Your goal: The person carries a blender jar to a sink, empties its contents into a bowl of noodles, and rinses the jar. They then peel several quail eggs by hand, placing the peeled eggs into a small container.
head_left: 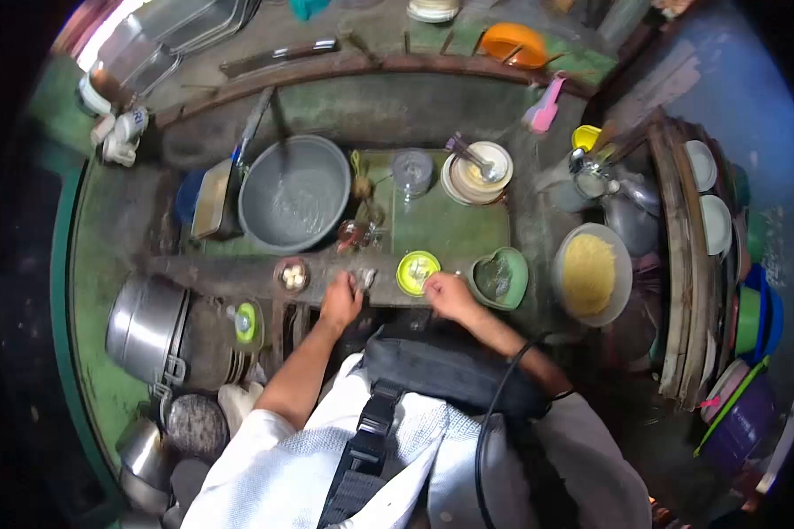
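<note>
My left hand is closed above the front ledge, its fingers curled together; anything inside is too small to name. Just right of it lies a small pale piece. A small yellow-green bowl with whitish contents sits on the ledge, and my right hand touches or hovers at its right rim with fingers drawn together. What those fingers hold, if anything, cannot be made out. To the left stands a small container with several whitish pieces. A green heart-shaped bowl is right of my right hand.
A large grey basin with water stands behind on the left. Stacked plates and a clear container are in the sink area. At right is a bowl of yellow grain-like food; at left, a large metal pot.
</note>
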The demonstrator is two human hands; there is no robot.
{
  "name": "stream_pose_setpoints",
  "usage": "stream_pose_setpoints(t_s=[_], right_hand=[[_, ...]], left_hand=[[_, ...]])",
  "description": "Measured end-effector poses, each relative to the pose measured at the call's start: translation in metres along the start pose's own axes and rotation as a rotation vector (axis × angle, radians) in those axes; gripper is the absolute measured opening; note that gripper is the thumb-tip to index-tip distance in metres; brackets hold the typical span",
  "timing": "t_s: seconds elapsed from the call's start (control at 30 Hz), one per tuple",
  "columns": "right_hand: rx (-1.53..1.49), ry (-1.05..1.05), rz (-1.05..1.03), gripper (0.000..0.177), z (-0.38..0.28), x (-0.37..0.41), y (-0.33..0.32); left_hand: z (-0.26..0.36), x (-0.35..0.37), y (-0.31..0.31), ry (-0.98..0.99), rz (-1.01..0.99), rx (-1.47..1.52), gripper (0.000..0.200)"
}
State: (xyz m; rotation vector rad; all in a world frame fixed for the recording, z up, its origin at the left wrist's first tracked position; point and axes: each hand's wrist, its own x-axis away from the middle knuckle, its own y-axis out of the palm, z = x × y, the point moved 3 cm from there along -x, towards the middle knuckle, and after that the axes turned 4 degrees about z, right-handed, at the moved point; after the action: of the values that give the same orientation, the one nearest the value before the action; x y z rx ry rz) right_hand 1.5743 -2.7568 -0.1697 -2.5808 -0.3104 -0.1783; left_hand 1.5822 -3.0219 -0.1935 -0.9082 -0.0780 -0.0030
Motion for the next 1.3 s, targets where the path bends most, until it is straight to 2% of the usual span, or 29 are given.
stream_pose_setpoints(t_s=[0.17, 0.2, 0.23, 0.27, 0.3, 0.37, 0.4, 0.47, 0.57, 0.7, 0.8, 0.9, 0.97, 1.03, 1.07, 1.1, 1.17, 1.2, 1.3], right_hand=[[0.03, -0.002, -0.012, 0.01, -0.012, 0.003, -0.007], [0.048, -0.031, -0.012, 0.011, -0.008, 0.002, -0.005], [0.065, -0.057, -0.013, 0.012, 0.0, -0.002, -0.003], [0.068, -0.074, 0.022, 0.012, 0.003, -0.003, -0.003], [0.081, -0.045, 0.033, 0.013, -0.003, 0.0, -0.009], [0.079, -0.052, 0.025, 0.014, -0.003, -0.001, -0.012], [0.064, -0.072, 0.044, 0.014, -0.002, 0.0, -0.013], [0.065, -0.1, 0.08, 0.015, 0.002, 0.001, -0.015], [0.014, -0.071, 0.051, 0.016, 0.004, 0.003, -0.014], [-0.022, -0.144, -0.015, 0.018, 0.0, 0.004, -0.016], [-0.038, -0.103, -0.03, 0.018, 0.007, 0.001, -0.012], [-0.055, -0.101, -0.028, 0.017, 0.005, 0.001, -0.014], [-0.067, -0.1, -0.02, 0.017, 0.009, 0.002, -0.014], [-0.074, -0.164, -0.019, 0.017, 0.009, 0.002, -0.012], [-0.061, -0.167, -0.011, 0.017, 0.01, 0.002, -0.012], [-0.06, -0.168, -0.012, 0.017, 0.01, 0.002, -0.011], [-0.07, -0.157, -0.013, 0.019, 0.012, 0.004, -0.011], [-0.049, -0.156, -0.015, 0.019, 0.012, 0.004, -0.011], [-0.06, -0.14, -0.016, 0.019, 0.012, 0.006, -0.011]], left_hand=[[0.004, 0.001, -0.002, 0.122, 0.056, 0.02, 0.021], [0.003, -0.002, -0.001, 0.104, -0.037, -0.029, 0.018], [0.005, -0.002, -0.001, 0.095, -0.033, -0.116, 0.021], [0.003, -0.001, 0.002, 0.017, -0.107, -0.083, 0.026], [0.002, -0.001, 0.004, 0.037, -0.107, -0.085, 0.027], [0.006, -0.001, 0.004, -0.094, -0.15, 0.021, 0.029], [0.002, 0.001, 0.009, -0.068, -0.148, 0.018, 0.029], [-0.018, -0.002, 0.025, -0.048, -0.043, 0.341, 0.03], [-0.039, -0.006, 0.04, -0.075, -0.02, 0.315, 0.025], [-0.046, -0.008, 0.047, 0.045, 0.047, 0.273, 0.027], [-0.031, 0.002, 0.032, -0.057, -0.032, 0.406, 0.032], [0.001, 0.003, 0.008, -0.091, 0.003, 0.145, 0.034], [-0.003, 0.003, 0.011, -0.104, 0.001, 0.149, 0.034], [-0.003, 0.002, 0.011, 0.081, 0.083, 0.175, 0.034], [-0.013, 0.001, 0.018, 0.0, 0.075, 0.308, 0.033], [-0.021, 0.002, 0.024, 0.0, 0.076, 0.31, 0.033], [-0.007, 0.005, 0.016, 0.086, 0.206, 0.386, 0.033], [0.005, 0.011, 0.011, -0.009, 0.197, 0.496, 0.033], [-0.008, 0.009, 0.016, -0.085, 0.15, 0.525, 0.031]])
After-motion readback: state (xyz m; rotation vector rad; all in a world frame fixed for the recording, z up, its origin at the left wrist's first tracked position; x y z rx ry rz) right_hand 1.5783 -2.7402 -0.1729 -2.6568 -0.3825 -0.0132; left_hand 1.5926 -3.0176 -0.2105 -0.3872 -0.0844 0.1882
